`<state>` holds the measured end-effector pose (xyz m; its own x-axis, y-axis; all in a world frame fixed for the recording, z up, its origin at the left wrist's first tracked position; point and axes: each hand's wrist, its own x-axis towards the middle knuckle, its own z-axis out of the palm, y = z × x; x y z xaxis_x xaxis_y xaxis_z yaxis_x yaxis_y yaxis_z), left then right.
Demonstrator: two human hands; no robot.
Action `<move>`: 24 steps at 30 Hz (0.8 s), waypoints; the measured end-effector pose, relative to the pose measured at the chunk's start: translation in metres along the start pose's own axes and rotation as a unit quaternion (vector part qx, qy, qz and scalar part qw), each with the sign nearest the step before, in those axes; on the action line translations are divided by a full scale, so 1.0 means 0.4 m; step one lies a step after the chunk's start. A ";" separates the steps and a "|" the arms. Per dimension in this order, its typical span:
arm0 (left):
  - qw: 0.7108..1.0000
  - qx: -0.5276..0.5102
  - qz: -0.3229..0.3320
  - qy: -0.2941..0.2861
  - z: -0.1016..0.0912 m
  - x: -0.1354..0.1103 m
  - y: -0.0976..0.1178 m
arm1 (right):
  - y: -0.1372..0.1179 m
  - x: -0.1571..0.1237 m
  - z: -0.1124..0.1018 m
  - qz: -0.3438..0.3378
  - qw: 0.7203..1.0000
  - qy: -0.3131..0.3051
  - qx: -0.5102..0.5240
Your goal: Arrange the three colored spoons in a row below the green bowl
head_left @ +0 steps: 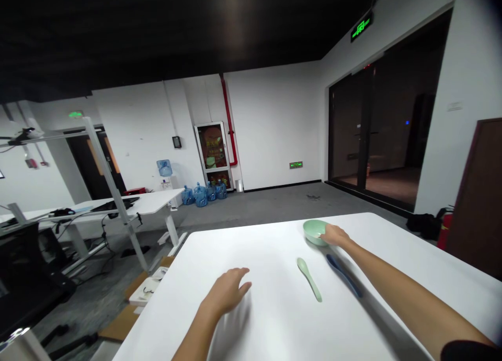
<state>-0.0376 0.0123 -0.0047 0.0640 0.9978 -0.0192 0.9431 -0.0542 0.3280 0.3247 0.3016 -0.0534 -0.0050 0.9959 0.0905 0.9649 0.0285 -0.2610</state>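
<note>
Here, left hand spread wide, right fingers on a green bowl (grip unclear), green spoon, blue spoon nearby

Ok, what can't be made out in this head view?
Head view:
- Inside of the green bowl: the right hand covers part of it; a small white bit inside is too small to identify.
- Blue spoon: the shadow of the right forearm darkens it, hiding detail.
- Dark sleeve and left forearm: cut off by the bottom edge.
- Items on the far desk: too small to identify.
</note>
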 end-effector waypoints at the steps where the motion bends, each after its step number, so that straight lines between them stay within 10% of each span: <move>1: 1.000 0.001 -0.001 -0.001 0.001 0.001 0.000 | -0.005 -0.002 -0.006 0.007 1.000 -0.007 -0.004; 13: 1.000 0.015 0.004 -0.008 0.000 -0.004 0.005 | -0.096 -0.168 -0.128 -0.060 0.998 -0.018 0.023; 24: 1.000 0.022 0.013 -0.005 -0.002 -0.020 0.007 | -0.110 -0.316 -0.024 -0.057 0.988 -0.121 0.078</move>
<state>-0.0357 0.0042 -0.0030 0.0912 0.9956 -0.0211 0.9544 -0.0814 0.2871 0.2854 0.1736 -0.0439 -0.1919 0.9764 -0.0993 0.9026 0.1358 -0.4085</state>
